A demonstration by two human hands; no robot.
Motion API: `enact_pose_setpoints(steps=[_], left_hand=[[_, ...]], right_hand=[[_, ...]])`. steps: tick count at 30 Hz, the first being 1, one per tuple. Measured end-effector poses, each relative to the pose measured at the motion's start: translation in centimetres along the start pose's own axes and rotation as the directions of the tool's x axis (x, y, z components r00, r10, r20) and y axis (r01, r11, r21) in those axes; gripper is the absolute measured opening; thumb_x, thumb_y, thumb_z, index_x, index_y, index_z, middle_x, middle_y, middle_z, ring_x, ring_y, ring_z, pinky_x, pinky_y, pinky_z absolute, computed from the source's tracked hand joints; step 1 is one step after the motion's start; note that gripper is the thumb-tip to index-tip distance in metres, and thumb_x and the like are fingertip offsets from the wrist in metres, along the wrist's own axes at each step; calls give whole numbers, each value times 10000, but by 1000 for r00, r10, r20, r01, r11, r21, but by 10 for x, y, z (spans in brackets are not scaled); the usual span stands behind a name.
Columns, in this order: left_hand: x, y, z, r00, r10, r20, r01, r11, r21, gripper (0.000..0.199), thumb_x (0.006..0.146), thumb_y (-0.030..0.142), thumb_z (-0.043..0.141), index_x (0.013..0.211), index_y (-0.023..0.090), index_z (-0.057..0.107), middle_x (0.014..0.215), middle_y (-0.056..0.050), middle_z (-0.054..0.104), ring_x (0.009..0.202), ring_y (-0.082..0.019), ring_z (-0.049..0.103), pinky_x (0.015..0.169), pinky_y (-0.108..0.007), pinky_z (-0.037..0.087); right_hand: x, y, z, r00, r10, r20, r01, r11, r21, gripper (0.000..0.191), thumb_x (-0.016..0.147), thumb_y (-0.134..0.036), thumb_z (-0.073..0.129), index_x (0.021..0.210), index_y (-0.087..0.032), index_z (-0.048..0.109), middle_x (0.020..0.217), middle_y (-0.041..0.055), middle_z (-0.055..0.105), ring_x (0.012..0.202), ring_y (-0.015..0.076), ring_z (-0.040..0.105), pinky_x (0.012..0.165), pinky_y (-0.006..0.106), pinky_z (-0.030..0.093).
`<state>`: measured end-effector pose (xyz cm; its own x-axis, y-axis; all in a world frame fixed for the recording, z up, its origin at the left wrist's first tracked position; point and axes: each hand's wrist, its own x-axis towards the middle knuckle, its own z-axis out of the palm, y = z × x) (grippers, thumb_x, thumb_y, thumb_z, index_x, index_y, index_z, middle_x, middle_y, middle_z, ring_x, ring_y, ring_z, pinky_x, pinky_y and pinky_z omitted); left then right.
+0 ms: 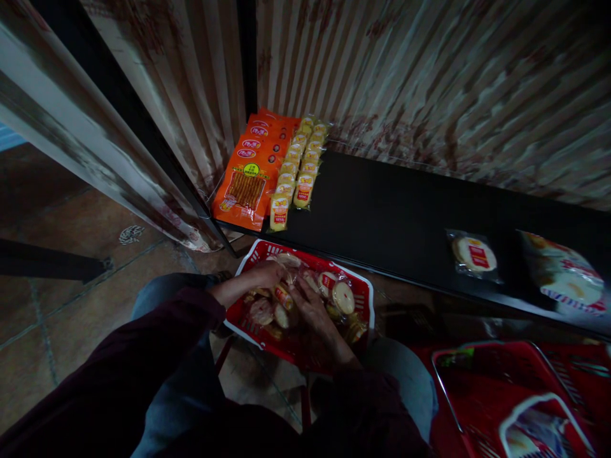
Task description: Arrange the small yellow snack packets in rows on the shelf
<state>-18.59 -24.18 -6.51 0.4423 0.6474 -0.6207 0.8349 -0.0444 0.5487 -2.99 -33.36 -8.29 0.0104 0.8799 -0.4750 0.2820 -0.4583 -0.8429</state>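
Note:
Both my hands are inside a red basket (365,289) with a white rim, which holds several round pastries in clear wrappers. My left hand (265,275) has its fingers curled at a wrapped pastry near the far side; the fingertips are partly hidden. My right hand (312,310) lies over the packets from the near side, fingers stretched forward and almost meeting the left. Between and below the hands is a small yellow snack packet (282,296) with a red-and-yellow label. To the right of my right hand lies a pale round wrapped pastry (343,298).
On the black shelf (382,210) stand overlapping orange snack bags (245,191) and two rows of small yellow packets (279,212). Farther right are a wrapped round pastry (474,254) and a larger bag (566,270). More red baskets (487,381) stand at lower right. A curtain (420,83) hangs behind.

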Motion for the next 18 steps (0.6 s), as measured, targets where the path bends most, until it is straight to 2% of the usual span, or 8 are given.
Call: enact_pose_setpoints(steps=[2,4,6,8,9,11,15,18], left_hand=[[0,3,-6,1000,7,-22,-6,1000,29,177,724,111,523,744,157,693,735,-29,657,743,-154,584,587,-199,398],[0,6,-8,1000,11,-23,-10,999,43,189,744,131,517,764,170,701,752,-19,670,712,-139,581,568,-191,388],[0,7,-6,1000,10,-6,-9,998,58,205,763,145,502,768,166,707,749,-22,678,665,-133,578,545,-196,381],[2,7,-5,1000,10,-1,-10,998,61,210,767,147,501,782,156,710,752,-30,684,653,-136,583,543,-201,384],[3,7,-4,1000,14,-7,-14,999,50,209,765,141,504,796,153,711,764,-32,688,662,-136,589,552,-199,391],[6,6,-5,999,31,-31,-30,999,13,208,773,137,507,824,151,708,810,-30,696,690,-130,598,580,-190,408],[7,8,-8,996,56,-68,-61,996,-69,187,805,156,511,875,148,685,893,-26,691,769,-126,601,633,-178,435],[1,13,-7,1000,-3,2,4,961,-278,207,844,211,500,971,150,652,903,-27,679,734,-123,603,599,-186,449]], right_hand=[[-2,-1,0,999,-11,33,11,1000,-16,746,724,-657,618,1327,-228,526,1429,110,477,1362,297,380,1098,472,359],[-5,-3,-1,992,17,129,-18,1000,9,762,734,-645,612,1359,-227,487,1336,125,565,1221,307,541,949,472,500],[-8,-7,-3,966,67,248,-76,997,30,768,768,-623,585,1400,-216,428,1097,120,692,917,275,696,749,432,581],[-9,-10,-6,946,96,308,-105,994,13,735,797,-588,568,1402,-197,420,832,71,726,658,228,707,621,389,585],[-9,-10,-8,948,97,304,-103,995,3,703,802,-568,573,1382,-194,443,758,49,717,602,215,696,586,369,578],[-6,-10,-11,964,85,251,-88,996,2,626,794,-534,600,1318,-204,510,720,28,709,583,201,689,565,339,568],[1,-7,-15,982,90,169,-105,991,83,513,769,-524,631,1171,-206,600,796,42,720,607,194,684,578,333,563],[3,-6,-15,983,91,163,-125,969,212,477,786,-550,602,1115,-203,618,904,79,723,667,208,690,593,343,563]])
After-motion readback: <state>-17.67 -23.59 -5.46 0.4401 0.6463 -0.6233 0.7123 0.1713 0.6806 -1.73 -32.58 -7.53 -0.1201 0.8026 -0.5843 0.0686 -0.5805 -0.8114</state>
